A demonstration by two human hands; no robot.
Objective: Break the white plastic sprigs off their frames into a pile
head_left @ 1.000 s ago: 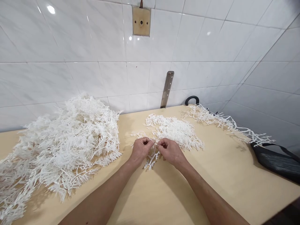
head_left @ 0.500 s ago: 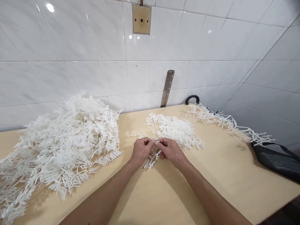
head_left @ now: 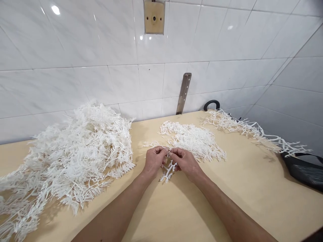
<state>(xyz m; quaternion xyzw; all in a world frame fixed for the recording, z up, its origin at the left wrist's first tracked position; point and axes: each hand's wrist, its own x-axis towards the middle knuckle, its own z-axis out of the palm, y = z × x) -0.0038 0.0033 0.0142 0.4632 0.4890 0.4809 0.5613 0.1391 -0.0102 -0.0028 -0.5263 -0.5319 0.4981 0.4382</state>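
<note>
Between my fingertips is a small white branched sprig [head_left: 168, 170] that looks like plastic; its forked lower end hangs below my hands. My left hand [head_left: 155, 160] pinches it from the left, thumb against forefinger. From the right, my right hand [head_left: 186, 163] pinches it too, the two thumbs almost touching. Just beyond my hands lies a flat pile of short white sprigs [head_left: 196, 139], with a few strands reaching left. A much larger heap of bushy white branches [head_left: 88, 151] fills the left of the table. My fingers hide the sprig's upper part.
Bare forked white stems [head_left: 254, 131] lie along the table's far right. A black bag [head_left: 302, 171] rests at the right edge, and a black curved handle [head_left: 212, 105] stands by the wall. A metal bracket [head_left: 183, 94] leans on the tiled wall behind the tan table [head_left: 242, 198].
The view has shifted slightly, so most things appear a little further right. Both hands keep their pinch on the sprig, whose hanging end has turned a little.
</note>
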